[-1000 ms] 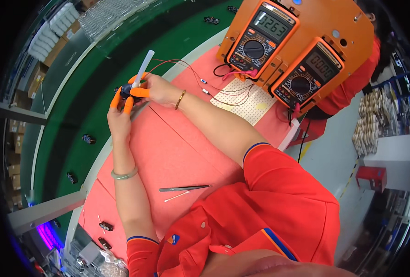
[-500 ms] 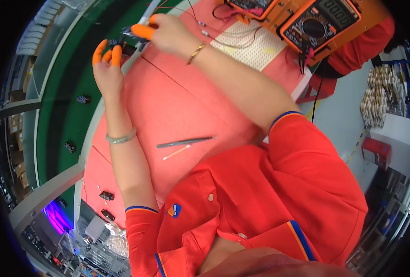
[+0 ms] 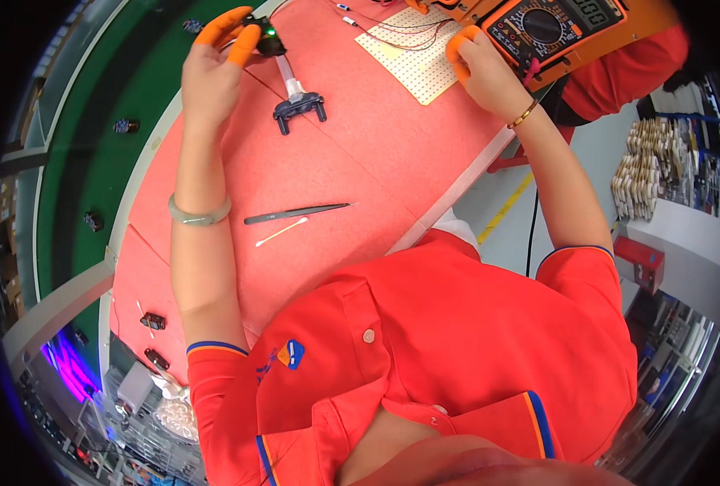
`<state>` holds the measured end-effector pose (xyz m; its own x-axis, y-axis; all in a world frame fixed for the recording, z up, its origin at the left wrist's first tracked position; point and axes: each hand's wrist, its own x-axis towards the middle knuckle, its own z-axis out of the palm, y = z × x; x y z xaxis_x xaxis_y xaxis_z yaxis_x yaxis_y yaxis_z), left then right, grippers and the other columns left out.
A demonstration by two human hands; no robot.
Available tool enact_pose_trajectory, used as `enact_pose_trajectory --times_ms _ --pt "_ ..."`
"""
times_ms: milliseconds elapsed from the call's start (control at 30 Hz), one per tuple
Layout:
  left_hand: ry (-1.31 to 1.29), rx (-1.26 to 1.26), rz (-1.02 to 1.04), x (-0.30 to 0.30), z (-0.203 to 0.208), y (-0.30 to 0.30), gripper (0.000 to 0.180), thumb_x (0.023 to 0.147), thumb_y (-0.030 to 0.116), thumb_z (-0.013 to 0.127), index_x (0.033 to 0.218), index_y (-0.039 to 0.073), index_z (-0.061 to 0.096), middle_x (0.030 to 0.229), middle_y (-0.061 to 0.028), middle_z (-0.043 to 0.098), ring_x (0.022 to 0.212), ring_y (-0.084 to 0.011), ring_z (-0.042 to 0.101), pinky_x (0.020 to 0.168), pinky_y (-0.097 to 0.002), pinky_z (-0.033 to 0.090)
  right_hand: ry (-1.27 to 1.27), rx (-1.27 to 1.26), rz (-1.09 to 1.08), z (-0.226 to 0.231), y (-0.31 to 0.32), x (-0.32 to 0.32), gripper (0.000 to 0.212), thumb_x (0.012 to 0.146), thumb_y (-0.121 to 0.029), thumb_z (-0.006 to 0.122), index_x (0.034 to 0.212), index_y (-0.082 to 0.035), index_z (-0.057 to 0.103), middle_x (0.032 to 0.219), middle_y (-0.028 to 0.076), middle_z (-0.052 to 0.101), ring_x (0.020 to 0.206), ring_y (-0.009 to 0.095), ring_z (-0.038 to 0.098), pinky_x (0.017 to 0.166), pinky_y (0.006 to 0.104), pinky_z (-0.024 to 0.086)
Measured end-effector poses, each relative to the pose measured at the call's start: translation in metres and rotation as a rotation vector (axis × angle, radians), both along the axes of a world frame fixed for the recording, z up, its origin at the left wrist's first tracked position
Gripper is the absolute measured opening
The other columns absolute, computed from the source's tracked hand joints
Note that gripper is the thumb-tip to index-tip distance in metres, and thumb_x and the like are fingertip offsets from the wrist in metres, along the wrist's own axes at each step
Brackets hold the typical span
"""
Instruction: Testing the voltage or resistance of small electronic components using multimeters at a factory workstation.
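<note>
My left hand (image 3: 213, 81), in orange finger cots, is closed around a small black device (image 3: 266, 37) with a lit green light, at the far edge of the table. From the device a pale, translucent strip (image 3: 287, 74) runs to a dark blue two-pronged part (image 3: 298, 108) lying on the pink surface. My right hand (image 3: 491, 78), also in orange finger cots, is at the far right beside a multimeter (image 3: 545, 28). Its fingers are curled together next to thin red leads (image 3: 425, 39); whatever they hold is hidden.
Black tweezers (image 3: 295, 214) and a cotton swab (image 3: 282, 232) lie mid-table. A perforated white sheet (image 3: 415, 69) is at the far right. Along the left runs a green conveyor (image 3: 93, 174) carrying small dark parts. Two black pieces (image 3: 153, 321) sit at the near left.
My right hand has left the conveyor edge and swung right to the multimeter. My left hand has moved right with the black device, whose green light now shows; the two-pronged part now lies on the table.
</note>
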<state>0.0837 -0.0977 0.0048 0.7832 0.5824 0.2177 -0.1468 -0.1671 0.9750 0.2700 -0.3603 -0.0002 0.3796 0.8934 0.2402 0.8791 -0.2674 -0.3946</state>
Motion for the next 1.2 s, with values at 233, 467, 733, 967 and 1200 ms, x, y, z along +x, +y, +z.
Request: enact_pose_trajectory --times_ms 233,467,733,967,1200 --pt "0.000 0.001 0.000 0.000 -0.001 -0.009 0.026 0.082 0.007 0.049 0.107 0.002 0.047 0.092 -0.0076 0.055 0.077 -0.0143 0.055 0.067 -0.0246 0.047 -0.154 -0.095 0.035 0.006 0.003 -0.001 0.015 0.069 0.006 0.051 0.081 -0.001 0.045 0.087 0.012 0.043 0.079 0.025 0.048 0.069 0.0276 0.041" --pt "-0.083 -0.244 -0.028 0.003 0.004 -0.023 0.026 0.078 0.002 0.052 0.103 0.000 0.046 0.085 -0.0062 0.053 0.071 -0.0125 0.055 0.062 -0.0234 0.046 -0.051 -0.172 -0.017 0.005 0.007 0.000 0.017 0.069 0.006 0.052 0.082 -0.001 0.045 0.089 0.012 0.043 0.078 0.024 0.050 0.070 0.0273 0.043" --pt "-0.075 -0.268 -0.082 0.007 -0.005 -0.021 0.025 0.078 0.000 0.052 0.102 0.000 0.047 0.085 -0.0055 0.052 0.071 -0.0117 0.054 0.062 -0.0224 0.046 -0.066 -0.151 -0.045 -0.006 0.003 0.008 0.018 0.069 0.006 0.052 0.085 -0.002 0.047 0.089 0.010 0.042 0.076 0.020 0.051 0.072 0.0252 0.044" --pt "-0.037 -0.254 -0.104 0.007 0.001 -0.027 0.024 0.078 0.000 0.052 0.102 -0.001 0.048 0.086 -0.0053 0.051 0.072 -0.0116 0.054 0.063 -0.0217 0.046 -0.059 -0.168 -0.083 -0.007 0.003 0.007 0.019 0.069 0.006 0.052 0.085 -0.002 0.048 0.091 0.009 0.041 0.075 0.017 0.050 0.071 0.0232 0.044" --pt "-0.006 -0.239 -0.091 0.002 0.005 -0.028 0.024 0.078 0.001 0.051 0.102 -0.001 0.047 0.085 -0.0057 0.052 0.072 -0.0121 0.055 0.062 -0.0223 0.046 -0.044 -0.162 -0.095 -0.004 0.004 0.002 0.018 0.070 0.006 0.052 0.086 -0.003 0.049 0.092 0.009 0.041 0.075 0.017 0.050 0.071 0.0232 0.044"
